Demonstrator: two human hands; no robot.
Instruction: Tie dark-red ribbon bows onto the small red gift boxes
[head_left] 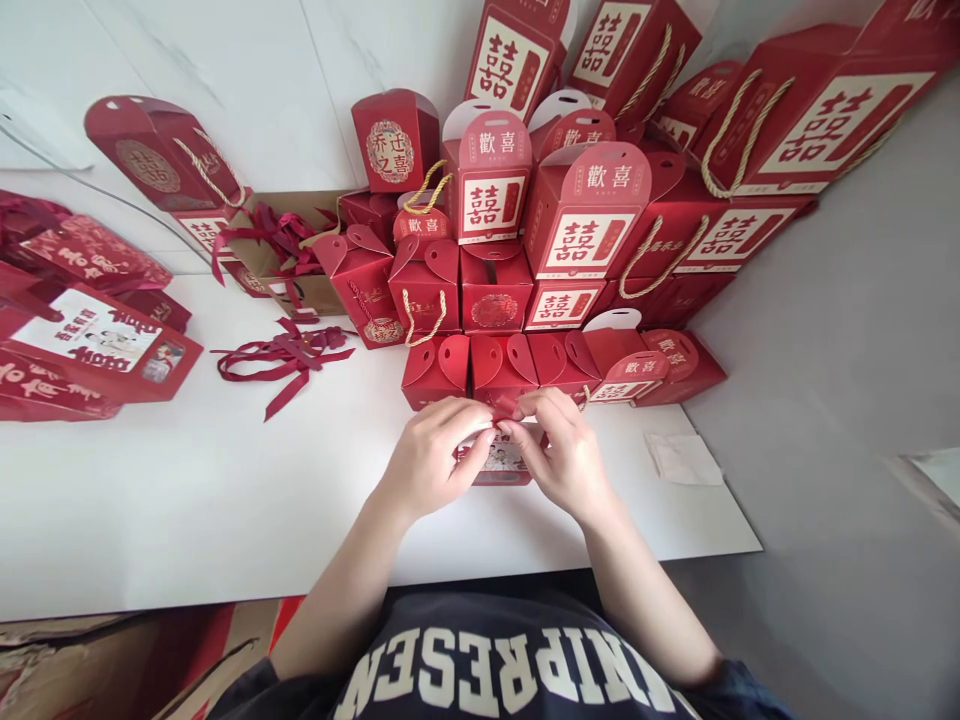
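Note:
In front of me on the white table (315, 500) is a small red box (501, 478) with a picture label on its near side. Both hands meet over its top. My left hand (442, 455) is closed, thumb and fingers pinching a dark red ribbon (507, 406). From the other side my right hand (564, 452) pinches the same ribbon, its fingertips almost touching the left ones. The fingers hide most of the box top and part of the ribbon.
Stacked red gift boxes (495, 285) stand behind my hands, several with rope handles. Loose ribbons (281, 360) lie to the left by a ribbon-filled cardboard box (259, 250). Red bags (97, 340) are at far left. A white packet (682, 458) lies right, near the grey wall (825, 400).

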